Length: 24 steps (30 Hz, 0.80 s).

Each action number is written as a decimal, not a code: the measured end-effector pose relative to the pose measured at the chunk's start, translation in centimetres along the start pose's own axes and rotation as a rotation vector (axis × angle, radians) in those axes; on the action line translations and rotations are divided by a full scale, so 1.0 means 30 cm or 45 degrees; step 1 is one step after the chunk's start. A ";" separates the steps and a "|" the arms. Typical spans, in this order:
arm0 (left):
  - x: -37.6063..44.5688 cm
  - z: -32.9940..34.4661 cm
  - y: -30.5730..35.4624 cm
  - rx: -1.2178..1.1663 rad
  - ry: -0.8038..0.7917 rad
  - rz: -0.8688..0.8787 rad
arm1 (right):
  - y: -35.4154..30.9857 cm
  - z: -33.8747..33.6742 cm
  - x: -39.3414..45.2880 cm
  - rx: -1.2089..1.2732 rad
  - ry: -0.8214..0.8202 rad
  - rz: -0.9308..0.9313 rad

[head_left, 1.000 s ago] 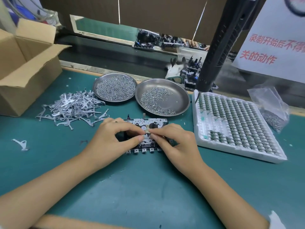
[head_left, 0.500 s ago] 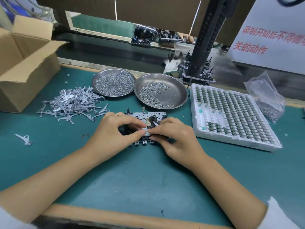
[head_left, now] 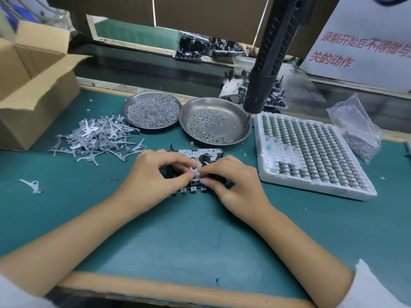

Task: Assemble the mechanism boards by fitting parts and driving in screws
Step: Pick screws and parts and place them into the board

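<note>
We pinch a small pale metal part (head_left: 196, 172) between left hand (head_left: 153, 175) and right hand (head_left: 234, 185), seating it squarely on the grey mechanism board (head_left: 201, 155) without forcing.

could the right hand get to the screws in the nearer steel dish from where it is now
Probably yes: the right hand is busy pinching a small part on the mechanism board, but the dish lies just beyond with open mat between; only the hanging screwdriver tip overhangs its right rim.
</note>
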<state>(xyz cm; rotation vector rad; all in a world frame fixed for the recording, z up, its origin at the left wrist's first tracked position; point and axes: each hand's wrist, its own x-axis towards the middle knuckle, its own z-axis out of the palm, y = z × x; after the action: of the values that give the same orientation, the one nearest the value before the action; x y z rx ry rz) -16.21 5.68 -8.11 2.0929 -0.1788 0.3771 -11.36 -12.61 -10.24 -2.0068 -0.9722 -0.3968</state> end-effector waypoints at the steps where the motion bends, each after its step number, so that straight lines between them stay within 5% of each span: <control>1: 0.001 -0.002 -0.002 -0.012 -0.009 -0.016 | -0.001 -0.003 0.002 0.034 0.022 0.026; 14: 0.003 -0.006 -0.003 0.005 -0.008 0.034 | -0.002 -0.016 0.011 0.277 0.159 0.360; 17: 0.044 -0.030 -0.011 0.063 0.127 0.067 | 0.001 -0.014 0.012 0.301 0.190 0.382; 20: 0.160 -0.079 -0.049 0.348 0.297 0.026 | 0.004 -0.010 0.008 0.295 0.203 0.369; 24: 0.324 -0.124 -0.133 0.894 0.163 -0.213 | 0.009 -0.008 0.006 0.294 0.202 0.371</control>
<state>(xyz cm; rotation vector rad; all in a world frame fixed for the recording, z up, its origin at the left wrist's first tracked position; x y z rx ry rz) -6.69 11.16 -6.27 2.7340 0.2417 0.5215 -11.02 -12.79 -10.14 -1.8398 -0.5872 -0.2651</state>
